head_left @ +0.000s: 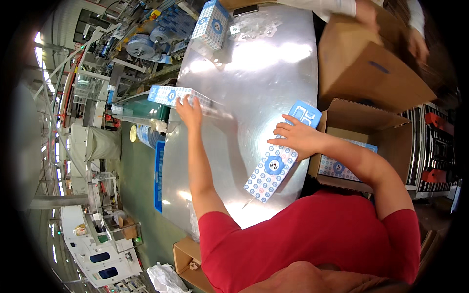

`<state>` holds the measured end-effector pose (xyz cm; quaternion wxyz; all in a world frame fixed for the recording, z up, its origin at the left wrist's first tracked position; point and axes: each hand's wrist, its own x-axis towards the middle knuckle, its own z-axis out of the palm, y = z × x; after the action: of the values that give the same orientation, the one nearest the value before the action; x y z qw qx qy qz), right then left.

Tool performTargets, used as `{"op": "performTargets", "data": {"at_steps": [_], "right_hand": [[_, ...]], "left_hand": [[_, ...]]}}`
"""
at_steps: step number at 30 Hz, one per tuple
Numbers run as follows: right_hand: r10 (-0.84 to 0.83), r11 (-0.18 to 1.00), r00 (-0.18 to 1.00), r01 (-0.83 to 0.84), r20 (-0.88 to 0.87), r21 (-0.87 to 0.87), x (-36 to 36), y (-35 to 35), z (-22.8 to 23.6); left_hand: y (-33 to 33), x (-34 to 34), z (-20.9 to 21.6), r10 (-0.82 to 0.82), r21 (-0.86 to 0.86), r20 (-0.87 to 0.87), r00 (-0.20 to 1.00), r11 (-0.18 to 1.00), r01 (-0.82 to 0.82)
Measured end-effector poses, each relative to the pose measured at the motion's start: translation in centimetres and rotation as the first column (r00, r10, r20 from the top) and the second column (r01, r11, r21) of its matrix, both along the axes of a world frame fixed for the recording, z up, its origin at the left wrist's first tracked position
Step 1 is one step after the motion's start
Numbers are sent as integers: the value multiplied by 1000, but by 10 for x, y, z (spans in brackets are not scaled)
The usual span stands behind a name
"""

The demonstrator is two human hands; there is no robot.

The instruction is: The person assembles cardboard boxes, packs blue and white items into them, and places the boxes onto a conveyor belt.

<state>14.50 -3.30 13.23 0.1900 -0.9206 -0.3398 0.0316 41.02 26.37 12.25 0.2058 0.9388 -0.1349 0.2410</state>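
My left hand [189, 111] reaches to the left table edge. Its fingers are apart and touch the near side of a long white-and-blue patterned package [165, 94], which lies across that edge. On the right side of the table, my right hand [297, 137] is laid across the middle of a similar package [274, 166], its fingers over the top; the thumb's grip is hard to make out. That package slants from near left to far right, its light-blue end [305, 113] beside an open cardboard box [347, 122]. Inside this box lies another patterned package [337, 167].
Another patterned package [211, 25] stands at the table's [254, 83] far left, near clear plastic scraps [256, 29]. A co-worker's hands [419, 46] are at a bigger carton [376, 73]. Roller conveyor [435, 146] lies right; a blue crate [159, 176] sits left.
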Motion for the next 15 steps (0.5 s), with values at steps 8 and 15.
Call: {"op": "performTargets", "data": {"at_steps": [8, 15], "right_hand": [[-34, 998, 999, 34, 10, 59, -1, -1, 0], [29, 999, 996, -33, 90, 40, 3, -10, -5]], "left_hand": [[-34, 18, -15, 63, 295, -318, 946, 955, 35], [-5, -176, 13, -643, 89, -347, 683, 702, 706]]}}
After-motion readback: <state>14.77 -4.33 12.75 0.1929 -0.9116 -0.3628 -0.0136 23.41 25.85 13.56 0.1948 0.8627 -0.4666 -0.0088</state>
